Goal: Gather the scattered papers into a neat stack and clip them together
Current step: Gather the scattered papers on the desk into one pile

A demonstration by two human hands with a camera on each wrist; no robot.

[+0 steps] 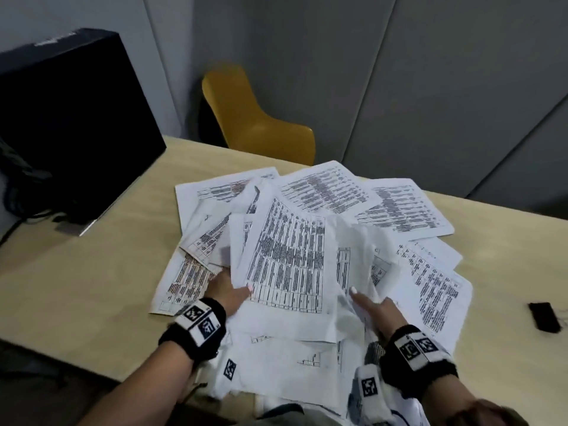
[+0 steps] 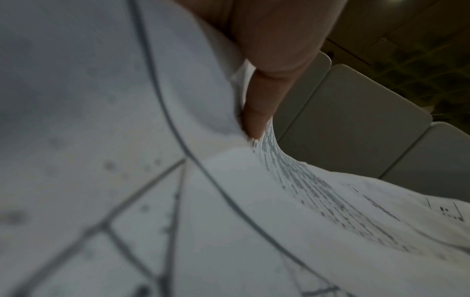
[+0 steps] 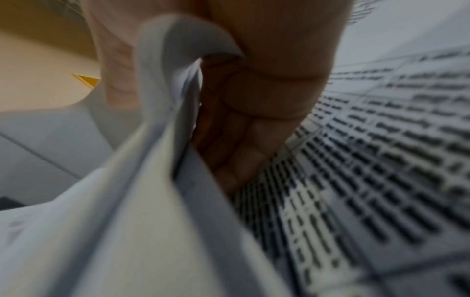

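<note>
White printed paper sheets lie fanned across beige wooden table. I see left hand and right hand each pinching raised sheets mid-pile; black binder clip at right.

Printed papers lie fanned in a loose overlapping heap across the middle of the desk, reaching its near edge. The left hand and the right hand each grip a side of a lifted bundle of sheets. A black binder clip lies near the right edge. A black box stands at the far left corner, a yellow chair beyond the far edge.
</note>
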